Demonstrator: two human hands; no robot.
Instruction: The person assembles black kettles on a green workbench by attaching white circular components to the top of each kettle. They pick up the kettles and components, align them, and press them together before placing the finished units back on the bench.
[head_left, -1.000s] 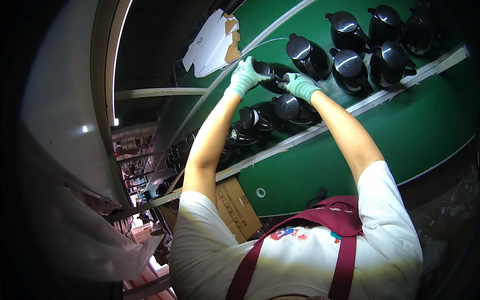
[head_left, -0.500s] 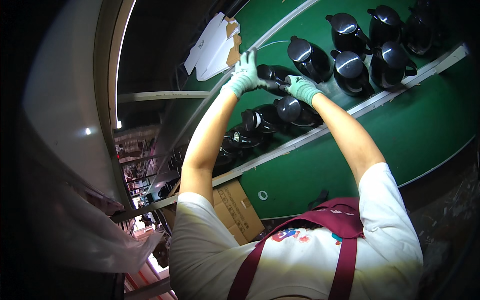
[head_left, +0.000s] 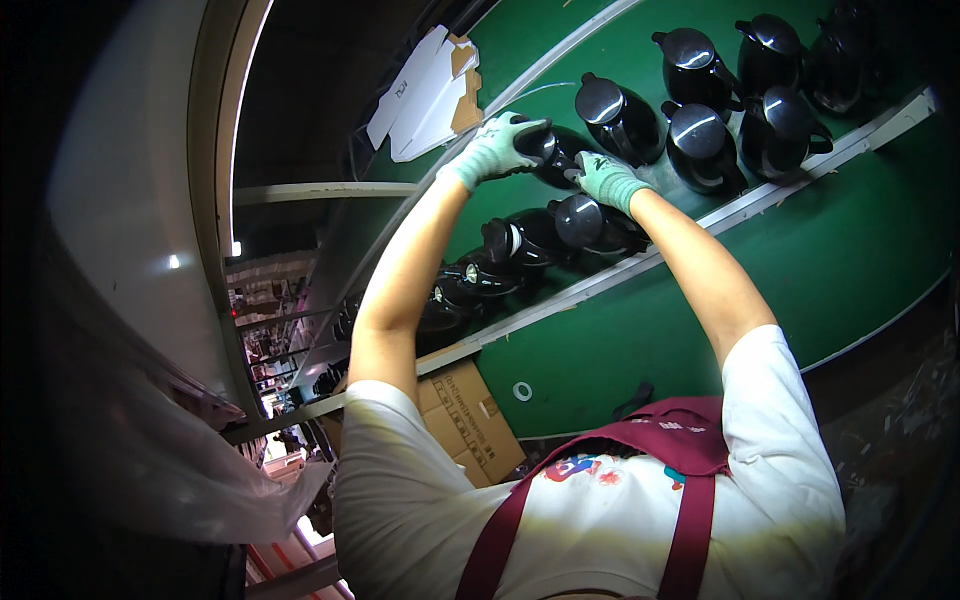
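A glossy black jug point(head_left: 562, 158) is between my two hands, both in pale green gloves with dark fingertips. My left hand point(head_left: 495, 150) has its fingers curled around the lid end of the jug. On the other side my right hand point(head_left: 608, 180) is closed at the jug's handle side; part of its grip is hidden. Just below stands a second black jug with a round lid point(head_left: 580, 220). A further jug point(head_left: 618, 118) stands to the right of the held one.
Several black lidded jugs point(head_left: 700, 145) stand on the green conveyor belt point(head_left: 640, 20) at the right. More jugs point(head_left: 520, 240) line up toward the lower left. A metal rail point(head_left: 720, 213) edges the belt. Flattened white cartons point(head_left: 425, 95), a brown box point(head_left: 465, 420) and a white ring point(head_left: 522, 391) lie around.
The spread fingers of my left hand have closed around the jug's lid end. The jug's top has tilted or turned slightly. My right hand has barely shifted.
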